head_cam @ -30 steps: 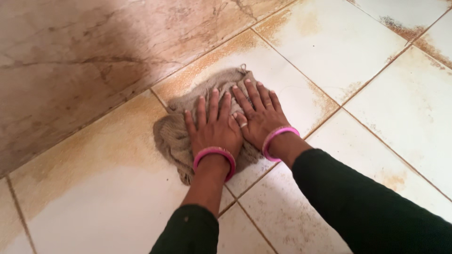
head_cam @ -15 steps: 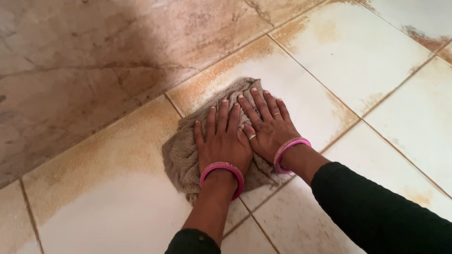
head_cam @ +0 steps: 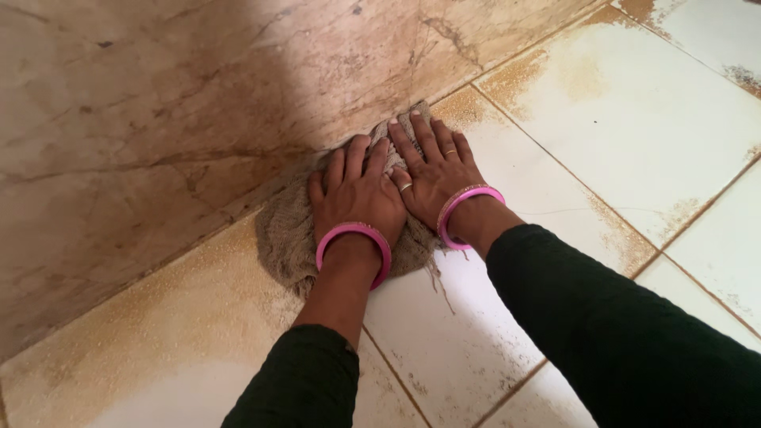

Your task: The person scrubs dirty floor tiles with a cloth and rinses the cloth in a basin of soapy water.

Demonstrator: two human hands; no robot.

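Note:
A brown knitted cloth (head_cam: pixel 281 230) lies bunched on the stained floor tiles (head_cam: pixel 602 103), pushed up against the base of the marbled wall (head_cam: pixel 158 119). My left hand (head_cam: pixel 357 194) presses flat on it with the fingers stretched toward the wall. My right hand (head_cam: pixel 432 170) lies flat beside it on the cloth's right part, thumb touching the left hand. Both wrists wear pink bangles, and there are rings on the right hand. Dark sleeves cover my forearms.
The wall runs diagonally from lower left to upper right. The pale tiles carry orange-brown staining, heaviest along the wall (head_cam: pixel 158 317) and at the grout lines. Loose threads trail from the cloth's near edge (head_cam: pixel 436 277).
Both hands have slid the cloth away from me across the tile until it meets the foot of the wall. The view has shifted with them.

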